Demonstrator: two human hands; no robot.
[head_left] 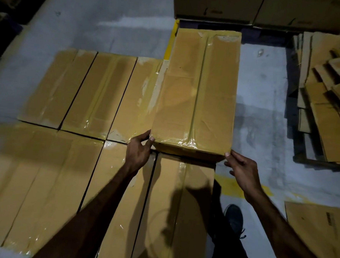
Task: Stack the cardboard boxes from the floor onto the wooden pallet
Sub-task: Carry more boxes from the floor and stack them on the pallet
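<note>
A long taped cardboard box (199, 91) sits raised at the right end of the far row of boxes, its near end higher than its neighbours. My left hand (138, 151) grips its near left corner, thumb on the top edge. My right hand (241, 170) holds its near right corner, with the thumb tip at the edge and the fingers below. Three boxes (97, 93) lie side by side in the far row. Several more boxes (51, 178) fill the near row, packed tight. The pallet under them is hidden.
Flattened cardboard sheets (324, 95) are piled at the right. More cartons (265, 10) stand along the far edge. Another flat carton (316, 226) lies at the lower right. My shoe (234, 218) stands on the grey floor beside the stack, near a yellow floor line (229, 186).
</note>
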